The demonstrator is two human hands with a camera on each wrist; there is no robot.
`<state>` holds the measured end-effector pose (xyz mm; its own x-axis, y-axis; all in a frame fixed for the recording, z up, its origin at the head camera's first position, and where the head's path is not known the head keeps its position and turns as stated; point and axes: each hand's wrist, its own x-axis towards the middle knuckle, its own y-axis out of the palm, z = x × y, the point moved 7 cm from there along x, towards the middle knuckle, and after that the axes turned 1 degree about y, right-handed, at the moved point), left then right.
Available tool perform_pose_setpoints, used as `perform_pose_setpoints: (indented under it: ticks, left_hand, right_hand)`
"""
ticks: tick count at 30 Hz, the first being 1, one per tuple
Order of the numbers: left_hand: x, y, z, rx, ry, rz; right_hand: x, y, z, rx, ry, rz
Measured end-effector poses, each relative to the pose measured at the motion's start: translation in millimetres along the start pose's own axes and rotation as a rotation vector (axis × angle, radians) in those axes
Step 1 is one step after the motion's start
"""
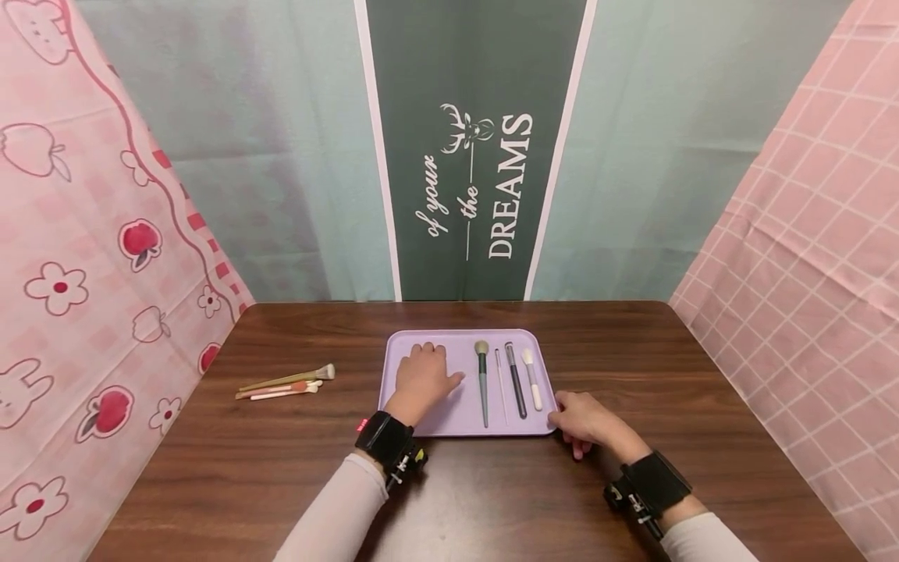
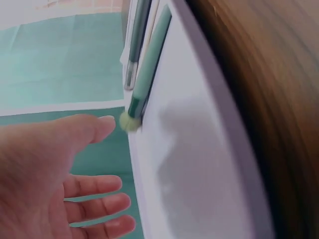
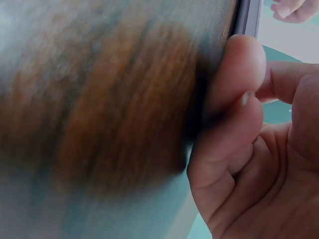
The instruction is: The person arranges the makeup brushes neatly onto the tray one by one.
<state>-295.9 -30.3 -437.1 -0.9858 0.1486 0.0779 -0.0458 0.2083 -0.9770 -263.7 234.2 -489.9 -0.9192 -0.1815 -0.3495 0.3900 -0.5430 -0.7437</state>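
Note:
A lilac tray (image 1: 449, 425) lies on the table. Along its right half several makeup brushes are laid in a row: a green one with a round fluffy head (image 1: 482, 378), a thin pale one (image 1: 501, 382), a dark-handled one (image 1: 517, 386) and a short white one (image 1: 534, 382). Over the tray's left half hovers my left hand (image 1: 424, 378), fingers extended and thumb spread. In the left wrist view that hand (image 2: 45, 164) holds nothing. At the tray's near right corner my right hand (image 1: 586, 417) grips the rim, its fingers curled in the right wrist view.
Left of the tray, more makeup brushes lie bunched on the brown wooden table (image 1: 456, 492), among them an olive-handled one (image 1: 295, 378). A green curtain (image 1: 463, 273) hangs behind the table's far edge. Pink cloths (image 1: 105, 328) hang at both sides.

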Motion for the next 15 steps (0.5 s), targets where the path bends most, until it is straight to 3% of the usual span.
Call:
perform_pose_setpoints:
  ticks: [8,15]
  left_hand:
    - [-14.3,-19.1,27.9,0.072,0.001,-0.057]
    - [-28.7,-29.3,47.7,0.059,-0.004,-0.077]
  right_hand:
    - [0,0,0,-0.002,-0.005,-0.005]
    - [0,-1,1,-0.012,-0.020,-0.011]
